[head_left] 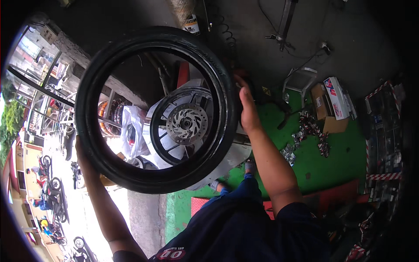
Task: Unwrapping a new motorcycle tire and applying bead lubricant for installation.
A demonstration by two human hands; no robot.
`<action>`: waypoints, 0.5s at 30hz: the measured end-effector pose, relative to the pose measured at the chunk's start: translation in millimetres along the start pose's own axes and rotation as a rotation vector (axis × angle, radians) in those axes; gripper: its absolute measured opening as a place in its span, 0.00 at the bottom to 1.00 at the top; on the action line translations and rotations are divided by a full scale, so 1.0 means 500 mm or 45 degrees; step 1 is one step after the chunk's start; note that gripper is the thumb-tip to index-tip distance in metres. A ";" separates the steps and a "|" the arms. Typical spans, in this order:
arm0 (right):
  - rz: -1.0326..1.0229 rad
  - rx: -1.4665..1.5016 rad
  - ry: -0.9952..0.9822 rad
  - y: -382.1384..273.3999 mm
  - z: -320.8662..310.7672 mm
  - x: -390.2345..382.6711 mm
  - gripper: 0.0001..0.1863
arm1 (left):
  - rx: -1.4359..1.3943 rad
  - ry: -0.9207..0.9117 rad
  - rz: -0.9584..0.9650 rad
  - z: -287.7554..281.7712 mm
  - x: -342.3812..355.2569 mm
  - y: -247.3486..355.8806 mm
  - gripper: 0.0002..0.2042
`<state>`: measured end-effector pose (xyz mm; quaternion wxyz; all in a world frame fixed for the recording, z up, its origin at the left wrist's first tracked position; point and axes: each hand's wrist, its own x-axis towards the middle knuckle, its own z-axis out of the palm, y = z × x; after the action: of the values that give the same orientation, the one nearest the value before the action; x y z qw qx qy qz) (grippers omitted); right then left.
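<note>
A black motorcycle tire (pixel 224 109) is held up in front of me, between my two hands. My left hand (pixel 83 158) grips its lower left side, with most of the fingers hidden behind the rubber. On the opposite side, my right hand (pixel 248 108) presses against the outer tread, fingers pointing up along it. Through the tire's opening shows a dark spoked wheel rim (pixel 158 114) with a silver drilled brake disc (pixel 187 124) at its hub. The rim lies below the tire on a light grey surface, apart from my hands.
A white plastic bag (pixel 132 131) hangs left of the rim. Cardboard boxes (pixel 328 105), a metal stand (pixel 301 81) and a heap of shiny packets (pixel 312 131) are on the green floor (pixel 270 150) at right. Parked motorcycles (pixel 54 185) stand outside at far left.
</note>
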<state>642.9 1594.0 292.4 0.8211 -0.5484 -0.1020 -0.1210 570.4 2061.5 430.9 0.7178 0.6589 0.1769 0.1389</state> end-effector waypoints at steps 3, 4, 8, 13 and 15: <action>0.070 -0.081 0.124 0.010 -0.080 -0.028 0.36 | -0.172 -0.166 -0.171 0.032 0.027 -0.176 0.28; 0.157 -0.031 0.144 0.022 -0.100 -0.040 0.36 | -0.126 -0.159 -0.252 0.037 0.027 -0.215 0.28; 0.370 -0.144 0.189 0.080 -0.164 -0.074 0.43 | -0.123 -0.156 -0.279 0.051 0.035 -0.339 0.30; 0.492 0.005 0.251 0.098 -0.164 -0.050 0.51 | -0.139 -0.214 -0.379 0.034 0.061 -0.396 0.34; 0.525 0.063 0.265 0.119 -0.182 -0.034 0.53 | -0.127 -0.198 -0.462 0.025 0.081 -0.422 0.34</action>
<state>648.5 1533.0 200.8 0.8478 -0.5219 0.0944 -0.0039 605.2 2048.2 218.8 0.7743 0.5885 0.2298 -0.0355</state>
